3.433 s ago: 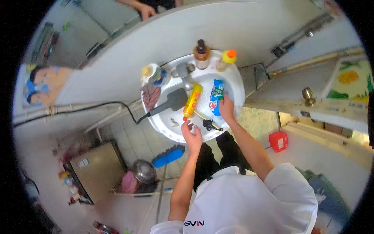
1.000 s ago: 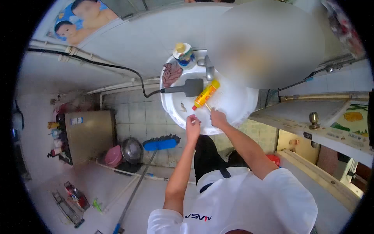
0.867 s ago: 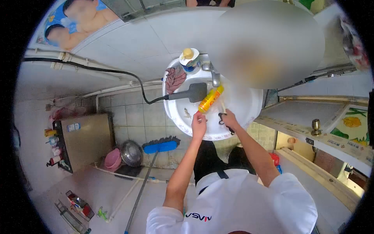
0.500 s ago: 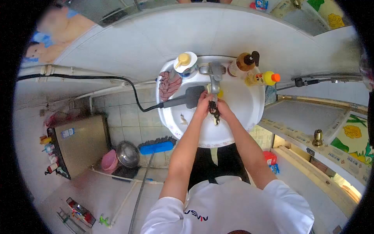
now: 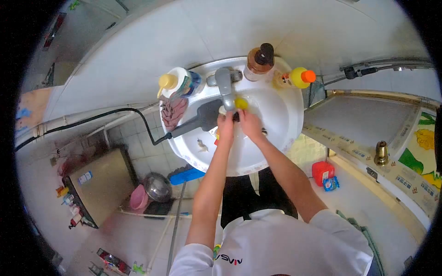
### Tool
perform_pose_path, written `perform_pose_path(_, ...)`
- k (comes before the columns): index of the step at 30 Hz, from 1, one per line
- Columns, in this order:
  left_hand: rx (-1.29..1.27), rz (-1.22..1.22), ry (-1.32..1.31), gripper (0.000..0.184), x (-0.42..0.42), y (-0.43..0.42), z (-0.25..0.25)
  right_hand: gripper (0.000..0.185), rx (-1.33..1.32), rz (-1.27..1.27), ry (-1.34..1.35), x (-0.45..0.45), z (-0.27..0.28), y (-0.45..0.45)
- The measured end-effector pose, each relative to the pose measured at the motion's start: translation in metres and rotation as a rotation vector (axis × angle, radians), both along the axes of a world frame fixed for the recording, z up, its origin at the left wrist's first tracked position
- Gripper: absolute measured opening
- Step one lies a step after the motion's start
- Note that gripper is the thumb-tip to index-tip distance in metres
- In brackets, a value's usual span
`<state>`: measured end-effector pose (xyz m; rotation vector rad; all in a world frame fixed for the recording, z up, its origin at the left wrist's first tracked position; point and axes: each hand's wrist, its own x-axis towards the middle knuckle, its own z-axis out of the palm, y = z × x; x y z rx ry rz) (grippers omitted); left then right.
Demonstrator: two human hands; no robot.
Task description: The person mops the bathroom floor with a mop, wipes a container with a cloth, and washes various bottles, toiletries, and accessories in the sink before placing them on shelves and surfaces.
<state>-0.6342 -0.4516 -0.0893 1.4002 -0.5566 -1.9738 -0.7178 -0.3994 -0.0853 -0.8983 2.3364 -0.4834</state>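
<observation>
Both hands are close together under the grey faucet (image 5: 224,87) in the white sink (image 5: 281,147). My left hand (image 5: 225,126) and my right hand (image 5: 250,124) are closed around a small black item (image 5: 236,117), mostly hidden between them. Just beyond my fingers shows the yellow end of a bottle (image 5: 241,103), the rest of it largely covered by my hands. A dark grey flat-headed tool (image 5: 209,115) with a black cord lies across the sink's left side, beside my left hand. A small pale scrap (image 5: 202,146) sits in the basin.
Behind the basin stand a white pump bottle (image 5: 182,83), a brown pump bottle (image 5: 258,63) and a yellow bottle with an orange cap (image 5: 298,78). A pink cloth (image 5: 173,112) lies on the left rim. On the floor are a blue mop head (image 5: 186,175) and a red container (image 5: 322,173).
The blue packet has left the sink; a blue packet now lies by the red container. My hands have taken hold of the black item and come together under the faucet. The view has shifted.
</observation>
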Motion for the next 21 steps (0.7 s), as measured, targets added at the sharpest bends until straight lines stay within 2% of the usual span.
perform_pose_path(2,-0.519,-0.353,-0.554,0.028,0.013,0.014,0.032,0.039,0.073,-0.005,-0.015,-0.021,0.031,0.013)
perform_pose_path(3,-0.97,-0.63,-0.998,0.041,0.026,0.022,0.024,0.036,0.036,0.017,0.056,-0.028,0.033,0.026)
perform_pose_path(4,-0.973,-0.628,-1.002,0.041,0.029,0.026,0.024,0.034,-0.004,0.039,0.131,-0.034,0.036,0.033)
perform_pose_path(6,-1.118,-0.921,-1.322,0.047,0.028,0.038,0.021,0.03,0.028,0.089,0.168,-0.036,0.05,0.044)
perform_pose_path(7,-1.184,-0.975,-1.399,0.057,0.028,0.036,0.009,0.028,0.064,0.133,0.207,-0.038,0.056,0.047)
perform_pose_path(9,-1.11,-1.044,-1.417,0.057,0.024,0.034,-0.006,0.029,0.081,0.193,0.285,-0.042,0.047,0.057)
perform_pose_path(11,-1.035,-1.113,-1.433,0.057,0.027,0.032,0.001,0.036,0.1,0.28,0.373,-0.04,0.038,0.062)
perform_pose_path(12,-0.821,-1.182,-1.315,0.052,0.026,0.028,0.013,0.036,0.097,0.275,0.383,-0.037,0.042,0.062)
perform_pose_path(13,-0.616,-1.239,-1.185,0.048,0.022,0.022,0.017,0.04,-0.088,0.282,0.464,-0.032,0.048,0.061)
perform_pose_path(14,-0.626,-1.239,-1.18,0.048,0.023,0.019,0.013,0.044,-0.271,0.293,0.538,-0.024,0.053,0.06)
perform_pose_path(15,-0.392,-0.986,-0.713,0.042,0.029,0.019,-0.002,0.052,-0.319,0.226,0.319,-0.013,0.056,0.061)
perform_pose_path(16,-0.158,-0.709,-0.259,0.037,0.033,0.019,0.003,0.052,-0.316,0.227,0.32,-0.002,0.039,0.06)
perform_pose_path(17,0.153,-0.534,0.002,0.034,0.033,0.015,0.01,0.056,-0.341,0.126,0.042,0.006,0.023,0.054)
perform_pose_path(18,0.15,-0.531,0.004,0.034,0.033,0.009,0.009,0.059,-0.363,0.025,-0.237,0.009,0.024,0.043)
perform_pose_path(19,0.238,-0.544,0.107,0.034,0.035,0.002,0.008,0.059,-0.365,0.029,-0.237,0.007,0.026,0.038)
perform_pose_path(20,0.324,-0.558,0.21,0.034,0.037,-0.004,0.008,0.06,-0.438,0.249,-0.125,0.003,0.029,0.033)
perform_pose_path(21,0.346,-0.647,0.193,0.033,0.038,-0.012,0.02,0.061,-0.508,0.467,-0.009,-0.001,0.037,0.025)
